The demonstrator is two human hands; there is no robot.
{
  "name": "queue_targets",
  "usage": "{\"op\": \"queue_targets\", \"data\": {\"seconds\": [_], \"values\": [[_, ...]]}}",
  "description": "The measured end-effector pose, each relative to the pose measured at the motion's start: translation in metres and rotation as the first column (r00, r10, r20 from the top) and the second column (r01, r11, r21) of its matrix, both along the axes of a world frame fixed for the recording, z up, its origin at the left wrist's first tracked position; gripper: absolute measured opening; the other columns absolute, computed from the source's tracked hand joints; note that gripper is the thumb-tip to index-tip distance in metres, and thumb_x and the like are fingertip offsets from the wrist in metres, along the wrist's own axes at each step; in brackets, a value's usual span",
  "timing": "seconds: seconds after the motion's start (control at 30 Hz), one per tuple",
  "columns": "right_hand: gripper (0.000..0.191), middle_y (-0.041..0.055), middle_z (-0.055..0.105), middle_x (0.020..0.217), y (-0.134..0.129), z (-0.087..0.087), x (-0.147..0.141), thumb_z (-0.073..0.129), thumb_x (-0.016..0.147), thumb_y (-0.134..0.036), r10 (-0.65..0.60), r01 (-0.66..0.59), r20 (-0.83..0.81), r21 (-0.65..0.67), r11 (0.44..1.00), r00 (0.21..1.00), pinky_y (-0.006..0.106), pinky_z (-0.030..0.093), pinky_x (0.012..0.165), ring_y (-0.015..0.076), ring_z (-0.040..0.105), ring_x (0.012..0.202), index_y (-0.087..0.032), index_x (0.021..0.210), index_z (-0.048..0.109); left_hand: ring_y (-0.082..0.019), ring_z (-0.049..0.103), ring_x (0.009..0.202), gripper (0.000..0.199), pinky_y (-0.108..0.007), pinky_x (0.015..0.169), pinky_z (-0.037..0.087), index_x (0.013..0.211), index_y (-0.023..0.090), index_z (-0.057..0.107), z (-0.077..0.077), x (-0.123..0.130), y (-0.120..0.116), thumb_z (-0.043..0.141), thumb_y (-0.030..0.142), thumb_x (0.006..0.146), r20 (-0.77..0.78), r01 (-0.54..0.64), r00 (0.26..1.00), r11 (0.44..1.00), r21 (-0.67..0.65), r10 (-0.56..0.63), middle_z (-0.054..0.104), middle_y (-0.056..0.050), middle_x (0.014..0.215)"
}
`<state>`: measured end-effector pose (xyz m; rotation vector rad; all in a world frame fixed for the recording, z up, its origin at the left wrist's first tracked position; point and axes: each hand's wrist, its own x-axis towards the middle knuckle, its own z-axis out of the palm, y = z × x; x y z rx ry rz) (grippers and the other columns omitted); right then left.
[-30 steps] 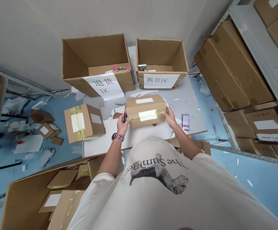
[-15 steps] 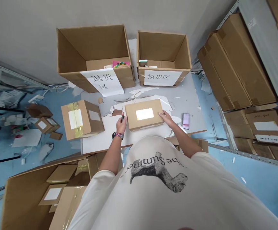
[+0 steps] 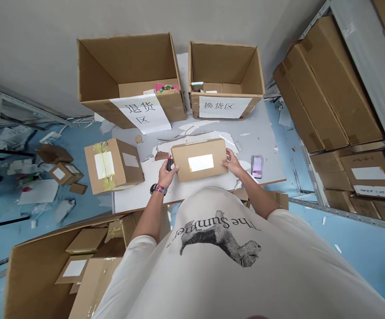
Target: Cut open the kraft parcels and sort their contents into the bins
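A brown cardboard box [image 3: 212,153] with a white label [image 3: 201,163] is tilted above the white-covered table, its labelled face turned toward me. My right hand [image 3: 232,163] grips its right end, thumb on the face and fingers behind the edge. At the box's left end is my left hand [image 3: 168,173], wearing a wristband; its fingers are wrapped round a small red and black tool [image 3: 169,163], and its thumb touches the box's edge. A taped carton [image 3: 112,166] with white labels stands to the left of my left hand.
Two large open boxes with paper signs stand at the back, the left one [image 3: 122,113] and the right one [image 3: 225,106]. A phone [image 3: 258,167] lies right of my right hand. A big open carton [image 3: 33,248] is at lower left; shelves with boxes [image 3: 328,84] stand at right.
The box has tipped so its labelled face leans more toward me. My left hand has shifted slightly left and turned, and my right hand's grip has moved round the box's right edge.
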<state>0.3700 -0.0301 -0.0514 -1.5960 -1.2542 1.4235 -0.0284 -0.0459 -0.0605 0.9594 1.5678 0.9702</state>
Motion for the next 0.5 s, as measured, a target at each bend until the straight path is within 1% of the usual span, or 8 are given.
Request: {"op": "queue_targets", "data": {"seconds": [0.07, 0.1, 0.17, 0.23, 0.3, 0.33, 0.43, 0.5], "values": [[0.102, 0.0171, 0.053, 0.186, -0.022, 0.000, 0.003, 0.081, 0.077, -0.047, -0.019, 0.019, 0.002, -0.002, 1.000, 1.000, 0.065, 0.054, 0.130, 0.0389, 0.059, 0.163, -0.034, 0.175, 0.053, -0.034, 0.076, 0.135, 0.069, -0.044, 0.108, 0.065, 0.130, 0.021, 0.076, 0.001, -0.007, -0.023, 0.101, 0.047, 0.071, 0.005, 0.035, 0.999, 0.999, 0.002, -0.035, 0.080, -0.020, 0.148], [0.097, 0.0169, 0.056, 0.183, -0.032, 0.001, 0.005, 0.080, 0.078, -0.048, -0.048, 0.048, 0.003, -0.018, 0.999, 0.999, 0.064, 0.054, 0.129, 0.0386, 0.060, 0.161, -0.033, 0.171, 0.057, -0.031, 0.079, 0.121, 0.070, -0.040, 0.095, 0.066, 0.128, 0.021, 0.077, 0.002, -0.011, -0.034, 0.101, 0.050, 0.069, 0.000, 0.034, 0.999, 0.999, -0.022, -0.034, 0.082, -0.019, 0.142], [0.079, 0.0157, 0.067, 0.172, -0.047, 0.006, 0.013, 0.072, 0.085, -0.054, -0.125, 0.125, 0.007, -0.079, 0.989, 0.992, 0.062, 0.054, 0.128, 0.0372, 0.067, 0.154, -0.032, 0.160, 0.066, -0.022, 0.074, 0.085, 0.070, -0.031, 0.069, 0.058, 0.126, 0.020, 0.079, 0.006, -0.018, -0.051, 0.097, 0.059, 0.072, -0.005, 0.020, 1.000, 0.993, -0.119, -0.021, 0.085, -0.013, 0.115], [0.068, 0.0135, 0.081, 0.150, -0.052, 0.013, 0.020, 0.059, 0.096, -0.065, -0.189, 0.192, 0.036, -0.157, 0.969, 0.981, 0.060, 0.056, 0.125, 0.0352, 0.074, 0.140, -0.030, 0.152, 0.072, -0.015, 0.059, 0.062, 0.069, -0.027, 0.055, 0.044, 0.124, 0.018, 0.081, 0.011, -0.023, -0.058, 0.088, 0.071, 0.080, -0.010, -0.005, 1.000, 0.979, -0.203, 0.003, 0.080, -0.007, 0.091], [0.072, 0.0110, 0.085, 0.131, -0.049, 0.023, 0.023, 0.051, 0.102, -0.076, -0.183, 0.198, 0.085, -0.221, 0.955, 0.979, 0.055, 0.060, 0.117, 0.0336, 0.078, 0.128, -0.029, 0.151, 0.075, -0.012, 0.049, 0.055, 0.074, -0.026, 0.050, 0.038, 0.123, 0.017, 0.083, 0.016, -0.024, -0.056, 0.078, 0.081, 0.087, -0.021, -0.030, 0.999, 0.973, -0.229, 0.026, 0.076, -0.005, 0.083], [0.074, 0.0104, 0.086, 0.129, -0.045, 0.028, 0.022, 0.053, 0.102, -0.080, -0.157, 0.179, 0.104, -0.244, 0.953, 0.982, 0.052, 0.062, 0.112, 0.0331, 0.078, 0.124, -0.029, 0.151, 0.076, -0.012, 0.047, 0.054, 0.076, -0.026, 0.050, 0.037, 0.123, 0.016, 0.083, 0.019, -0.022, -0.053, 0.075, 0.084, 0.088, -0.032, -0.038, 0.999, 0.973, -0.229, 0.032, 0.077, -0.006, 0.084], [0.077, 0.0104, 0.084, 0.142, -0.036, 0.038, 0.015, 0.073, 0.095, -0.080, -0.057, 0.081, 0.085, -0.306, 0.948, 0.995, 0.043, 0.067, 0.095, 0.0322, 0.079, 0.120, -0.030, 0.153, 0.078, -0.014, 0.051, 0.059, 0.076, -0.028, 0.054, 0.042, 0.118, 0.018, 0.085, 0.022, -0.012, -0.042, 0.079, 0.086, 0.086, -0.073, -0.012, 0.997, 0.973, -0.229, -0.005, 0.077, -0.006, 0.087], [0.079, 0.0098, 0.082, 0.150, -0.036, 0.041, 0.010, 0.080, 0.091, -0.078, -0.033, 0.046, 0.043, -0.338, 0.940, 0.999, 0.042, 0.069, 0.091, 0.0321, 0.080, 0.119, -0.032, 0.155, 0.077, -0.017, 0.059, 0.068, 0.071, -0.029, 0.061, 0.047, 0.114, 0.018, 0.085, 0.021, -0.005, -0.039, 0.084, 0.082, 0.084, -0.093, 0.026, 0.995, 0.976, -0.216, -0.047, 0.076, -0.005, 0.086]]}}
